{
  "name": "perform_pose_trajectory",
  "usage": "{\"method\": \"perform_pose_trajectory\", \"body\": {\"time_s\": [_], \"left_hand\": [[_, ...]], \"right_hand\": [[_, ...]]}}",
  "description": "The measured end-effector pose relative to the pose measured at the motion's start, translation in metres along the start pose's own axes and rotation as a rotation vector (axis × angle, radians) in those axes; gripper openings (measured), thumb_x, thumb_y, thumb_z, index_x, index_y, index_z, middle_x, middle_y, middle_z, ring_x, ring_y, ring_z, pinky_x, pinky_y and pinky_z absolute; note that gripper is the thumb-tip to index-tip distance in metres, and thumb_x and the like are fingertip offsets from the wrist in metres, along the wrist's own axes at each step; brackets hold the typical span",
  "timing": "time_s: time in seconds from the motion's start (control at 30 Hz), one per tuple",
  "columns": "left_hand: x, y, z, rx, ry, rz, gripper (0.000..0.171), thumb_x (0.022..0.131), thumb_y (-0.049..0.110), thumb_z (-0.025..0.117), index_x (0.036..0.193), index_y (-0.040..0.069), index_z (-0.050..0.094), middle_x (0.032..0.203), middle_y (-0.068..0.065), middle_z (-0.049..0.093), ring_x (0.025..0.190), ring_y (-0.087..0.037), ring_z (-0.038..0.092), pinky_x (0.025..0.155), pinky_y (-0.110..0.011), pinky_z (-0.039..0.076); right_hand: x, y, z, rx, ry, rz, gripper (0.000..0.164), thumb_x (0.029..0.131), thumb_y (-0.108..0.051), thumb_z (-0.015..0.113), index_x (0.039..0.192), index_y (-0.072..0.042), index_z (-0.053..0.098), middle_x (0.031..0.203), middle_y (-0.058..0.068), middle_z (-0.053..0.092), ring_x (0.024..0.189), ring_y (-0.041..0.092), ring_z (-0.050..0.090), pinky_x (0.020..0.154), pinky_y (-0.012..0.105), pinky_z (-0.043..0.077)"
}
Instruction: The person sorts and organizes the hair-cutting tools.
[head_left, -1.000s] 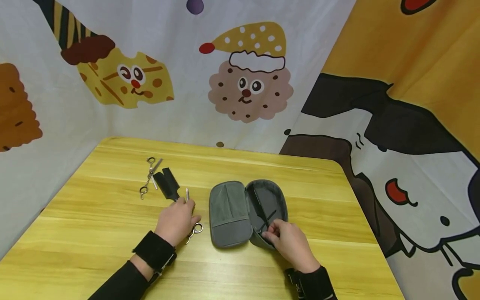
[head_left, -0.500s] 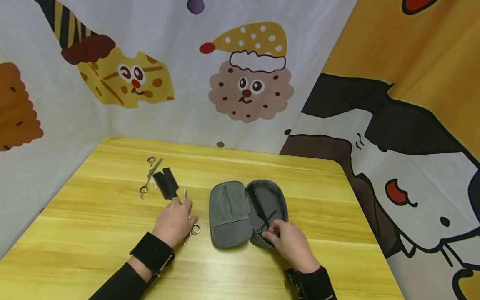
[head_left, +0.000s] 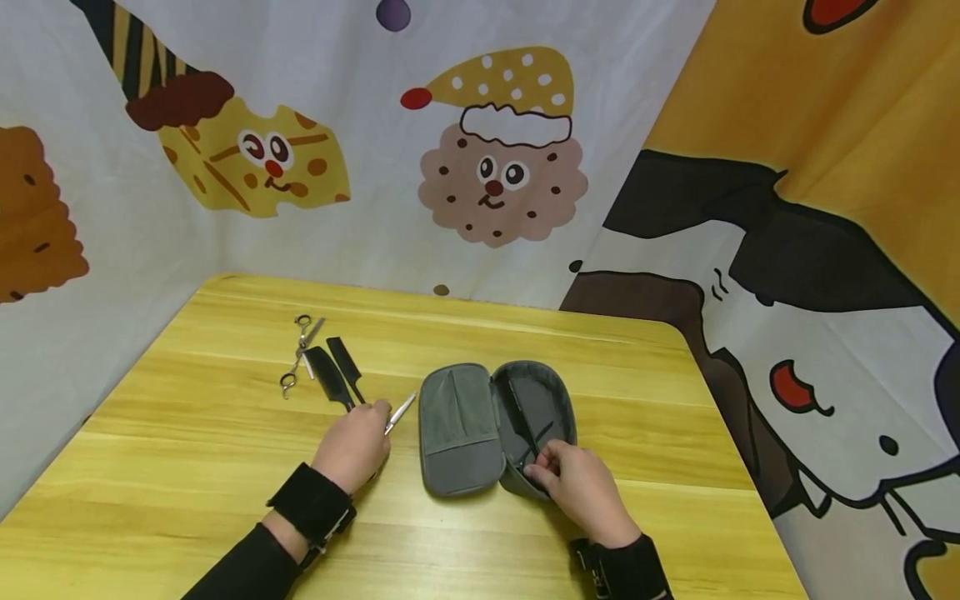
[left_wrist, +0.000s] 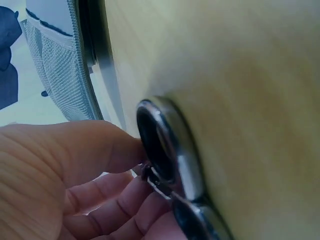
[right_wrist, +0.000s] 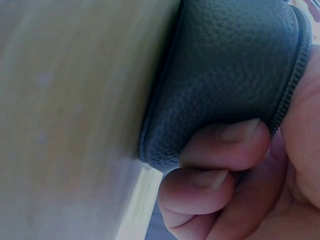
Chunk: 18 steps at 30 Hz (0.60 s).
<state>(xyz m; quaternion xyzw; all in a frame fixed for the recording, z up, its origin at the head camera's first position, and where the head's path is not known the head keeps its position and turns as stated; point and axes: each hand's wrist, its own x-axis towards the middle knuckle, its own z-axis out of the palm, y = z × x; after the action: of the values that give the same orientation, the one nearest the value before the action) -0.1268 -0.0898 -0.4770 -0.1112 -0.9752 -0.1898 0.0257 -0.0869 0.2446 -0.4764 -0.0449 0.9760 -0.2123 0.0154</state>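
My left hand (head_left: 354, 446) pinches a pair of silver scissors (head_left: 401, 412) between thumb and fingers, blades pointing right towards the grey case. In the left wrist view a finger ring of the scissors (left_wrist: 187, 162) shows close over the table. Two black combs, a broad one (head_left: 328, 375) and a narrow one (head_left: 344, 360), lie just beyond this hand, handles towards it. My right hand (head_left: 581, 483) grips the near right rim of the unzipped case (head_left: 461, 475). In the right wrist view, curled fingertips press the outside of its leathery wall (right_wrist: 225, 90).
Another pair of scissors (head_left: 302, 346), spread open, lies at the table's back left. Inside the case's right half are a black comb (head_left: 517, 407) and small dark items. A printed cloth (head_left: 360, 250) hangs behind the wooden table (head_left: 225, 467).
The scissors in my left hand have turned from pointing away to pointing right, and their rings have swung out of the head view. The combs now lie further apart. My right hand stays put.
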Motion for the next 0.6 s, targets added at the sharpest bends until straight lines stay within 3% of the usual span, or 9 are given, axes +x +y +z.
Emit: {"method": "perform_pose_trajectory", "body": {"time_s": [0.1, 0.23, 0.33, 0.6], "left_hand": [[0.0015, 0.0004, 0.0003, -0.004, -0.002, -0.001, 0.012, 0.087, -0.001, 0.076, 0.097, -0.001, 0.069, 0.078, -0.011, 0.066, 0.068, -0.023, 0.064, 0.056, -0.038, 0.054], [0.0022, -0.0011, -0.0011, -0.056, 0.021, 0.005, 0.013, 0.087, 0.000, 0.075, 0.100, -0.001, 0.075, 0.086, -0.013, 0.071, 0.076, -0.025, 0.068, 0.066, -0.041, 0.060], [0.0021, 0.0001, -0.0042, -0.134, 0.053, 0.023, 0.018, 0.089, 0.002, 0.076, 0.107, -0.001, 0.079, 0.091, -0.011, 0.073, 0.077, -0.019, 0.066, 0.068, -0.038, 0.060], [-0.0068, 0.0048, -0.0071, -0.377, 0.096, 0.107, 0.023, 0.092, 0.002, 0.078, 0.115, 0.002, 0.079, 0.083, 0.001, 0.063, 0.069, -0.004, 0.052, 0.060, -0.020, 0.047]], "right_hand": [[0.0001, 0.0005, -0.0001, 0.006, -0.006, 0.004, 0.028, 0.092, -0.032, 0.086, 0.078, -0.025, 0.063, 0.063, -0.012, 0.054, 0.057, 0.007, 0.046, 0.055, 0.023, 0.036], [-0.0002, -0.0006, -0.0007, 0.016, -0.014, 0.012, 0.028, 0.092, -0.032, 0.086, 0.078, -0.025, 0.063, 0.064, -0.011, 0.054, 0.058, 0.008, 0.047, 0.056, 0.023, 0.036], [0.0000, -0.0006, -0.0011, 0.015, -0.014, 0.017, 0.028, 0.092, -0.032, 0.086, 0.078, -0.024, 0.063, 0.065, -0.011, 0.054, 0.058, 0.008, 0.047, 0.056, 0.024, 0.037], [0.0002, -0.0008, -0.0012, 0.010, -0.015, 0.017, 0.028, 0.092, -0.033, 0.086, 0.078, -0.024, 0.062, 0.065, -0.011, 0.054, 0.058, 0.008, 0.047, 0.056, 0.024, 0.037]]}}
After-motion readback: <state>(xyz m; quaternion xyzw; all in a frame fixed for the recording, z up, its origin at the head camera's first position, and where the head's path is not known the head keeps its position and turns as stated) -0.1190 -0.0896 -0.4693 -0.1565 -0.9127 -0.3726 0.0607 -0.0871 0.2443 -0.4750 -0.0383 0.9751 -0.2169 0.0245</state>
